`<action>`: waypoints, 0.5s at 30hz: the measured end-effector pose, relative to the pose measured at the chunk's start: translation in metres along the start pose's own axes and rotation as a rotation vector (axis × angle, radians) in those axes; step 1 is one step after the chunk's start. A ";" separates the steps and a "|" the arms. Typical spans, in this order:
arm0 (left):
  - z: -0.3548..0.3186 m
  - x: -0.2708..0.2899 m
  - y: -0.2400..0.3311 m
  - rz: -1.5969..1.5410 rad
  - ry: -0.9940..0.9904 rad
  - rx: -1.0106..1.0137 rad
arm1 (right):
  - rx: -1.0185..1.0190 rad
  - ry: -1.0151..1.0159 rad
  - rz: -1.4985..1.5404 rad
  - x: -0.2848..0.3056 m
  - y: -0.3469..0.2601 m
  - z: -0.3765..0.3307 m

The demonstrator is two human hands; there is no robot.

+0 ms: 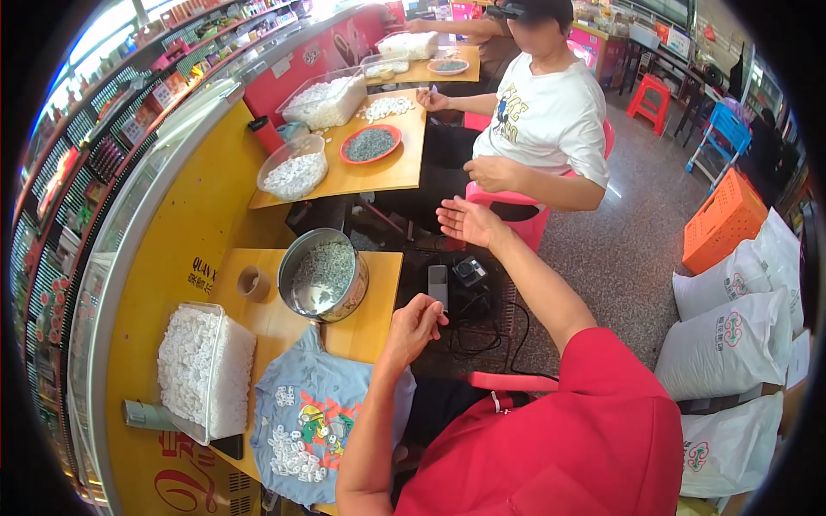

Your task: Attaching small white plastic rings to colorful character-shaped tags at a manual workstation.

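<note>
My left hand (416, 330) is raised over the right edge of the near table, its fingers curled together; whatever they may hold is too small to make out. Beyond it, my right hand (469, 224) is held out with the fingers stretched apart, and nothing shows in it. Near the left hand stands a large metal tin (354, 291) partly filled with small greyish pieces. A light blue T-shirt (284, 365) with a colourful print lies spread on the table, with small white plastic pieces (297, 456) scattered on it. Left of the shirt, a clear tub (215, 378) is heaped with similar white pieces.
A brown cup (254, 284) stands beside the tin. A co-worker in a white T-shirt (542, 112) sits at another table (404, 163) with a red plate (370, 144) and tubs. White sacks (723, 344) and an orange crate (725, 219) stand on the right; cables (495, 340) hang near my hands.
</note>
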State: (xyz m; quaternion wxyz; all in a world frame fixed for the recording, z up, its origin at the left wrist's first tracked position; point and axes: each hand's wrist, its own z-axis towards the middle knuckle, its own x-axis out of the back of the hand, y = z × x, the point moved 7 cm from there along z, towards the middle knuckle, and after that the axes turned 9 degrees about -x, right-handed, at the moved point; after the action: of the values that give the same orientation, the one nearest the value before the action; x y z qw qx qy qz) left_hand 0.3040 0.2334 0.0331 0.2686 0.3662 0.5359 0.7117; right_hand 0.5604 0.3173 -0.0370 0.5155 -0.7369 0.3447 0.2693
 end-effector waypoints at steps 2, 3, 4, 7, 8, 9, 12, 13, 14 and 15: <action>-0.003 0.003 -0.006 -0.120 0.046 0.032 | -0.038 0.010 -0.050 -0.005 0.013 0.000; -0.005 0.004 -0.005 -0.119 0.047 0.034 | -0.054 -0.024 -0.125 -0.016 0.020 -0.002; -0.007 0.008 -0.004 -0.126 0.094 0.024 | -0.072 -0.058 -0.201 -0.026 0.029 -0.002; -0.015 0.019 0.001 -0.142 0.208 0.009 | -0.081 -0.080 -0.311 -0.057 0.047 -0.007; -0.020 0.025 0.002 -0.152 0.275 0.006 | -0.076 -0.080 -0.359 -0.065 0.052 -0.009; -0.023 0.029 0.003 -0.170 0.309 -0.007 | -0.089 -0.080 -0.381 -0.072 0.059 -0.010; -0.043 0.044 0.006 -0.255 0.427 -0.033 | -0.086 -0.115 -0.551 -0.099 0.077 -0.019; -0.051 0.049 0.003 -0.294 0.462 0.009 | -0.092 -0.115 -0.552 -0.107 0.081 -0.023; -0.061 0.051 0.006 -0.297 0.467 0.012 | -0.109 -0.137 -0.637 -0.116 0.087 -0.029; -0.072 0.055 0.006 -0.341 0.522 0.035 | -0.127 -0.158 -0.719 -0.124 0.094 -0.032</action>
State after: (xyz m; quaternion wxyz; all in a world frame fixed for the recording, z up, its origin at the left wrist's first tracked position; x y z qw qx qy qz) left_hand 0.2131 0.2337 0.0406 0.2311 0.0802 0.6525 0.7172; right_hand 0.4117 0.2938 0.0128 0.5554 -0.8183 0.0053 0.1479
